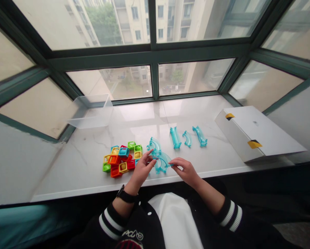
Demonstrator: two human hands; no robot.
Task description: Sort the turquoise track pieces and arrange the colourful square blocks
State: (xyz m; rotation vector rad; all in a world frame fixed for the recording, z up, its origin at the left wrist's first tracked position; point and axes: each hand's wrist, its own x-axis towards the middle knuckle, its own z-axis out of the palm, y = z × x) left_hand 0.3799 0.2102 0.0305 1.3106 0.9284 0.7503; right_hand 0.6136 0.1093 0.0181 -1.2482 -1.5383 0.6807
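Between my hands is a translucent blue curved track piece (164,159). My right hand (187,170) pinches its right end between thumb and fingers. At its left end, my left hand (142,168) has the thumb and fingers closed around the edge, partly covering it. Other blue curved track pieces (155,143) lie just behind and under this one, overlapping it in view, so I cannot tell whether they are joined. To the right of them, a straight blue track piece (175,137), a small curved piece (187,138) and a wavy piece (200,136) lie apart in a row.
Left of my left hand is a pile of several colourful hollow cubes (115,159). A clear plastic bin (92,112) stands at the back left by the window. A white box (258,131) with yellow-black tape sits at the right. The white ledge (74,180) ends close to my body.
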